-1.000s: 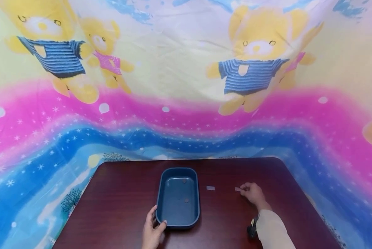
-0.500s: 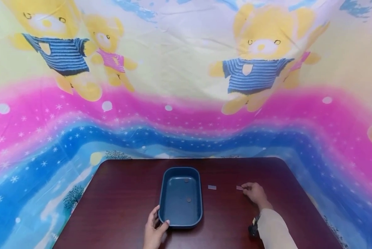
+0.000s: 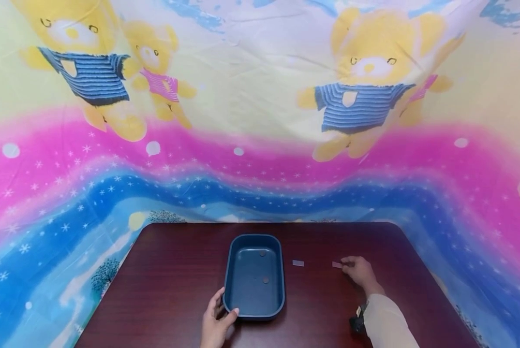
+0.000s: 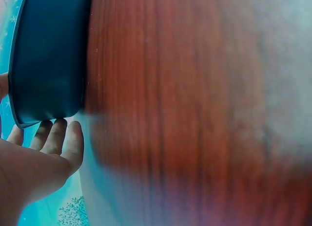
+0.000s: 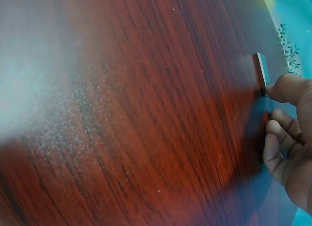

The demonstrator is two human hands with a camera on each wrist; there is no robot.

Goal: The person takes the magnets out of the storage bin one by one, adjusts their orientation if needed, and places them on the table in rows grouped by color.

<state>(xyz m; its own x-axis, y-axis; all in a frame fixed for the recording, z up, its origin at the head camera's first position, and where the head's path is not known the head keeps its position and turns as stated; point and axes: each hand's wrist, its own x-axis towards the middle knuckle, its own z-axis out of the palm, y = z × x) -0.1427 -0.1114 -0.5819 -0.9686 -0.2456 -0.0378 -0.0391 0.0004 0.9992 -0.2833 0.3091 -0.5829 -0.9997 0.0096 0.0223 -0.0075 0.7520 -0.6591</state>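
A dark blue rectangular tray (image 3: pixel 254 270) with rounded corners stands on the table. My left hand (image 3: pixel 218 319) holds its near left corner, thumb on the rim and fingers along the outer side; in the left wrist view the fingertips meet the tray wall (image 4: pixel 48 55). To the right, my right hand (image 3: pixel 362 274) pinches the end of a small pale rectangular tile (image 3: pixel 336 265), low over the table. The right wrist view shows this tile's light edge (image 5: pixel 263 70) at the thumb, other fingers curled below. A similar tile (image 3: pixel 298 263) lies between the tray and my right hand.
Two small round brownish discs (image 3: pixel 265 280) lie inside the tray, both toward its right side. The dark red wooden table (image 3: pixel 177 270) ends at a patterned cloth (image 3: pixel 251 183) with bears, which hangs behind and around it.
The whole head view has shifted slightly, so everything sits a little further right. Both hands keep their places on the tray and the tile.
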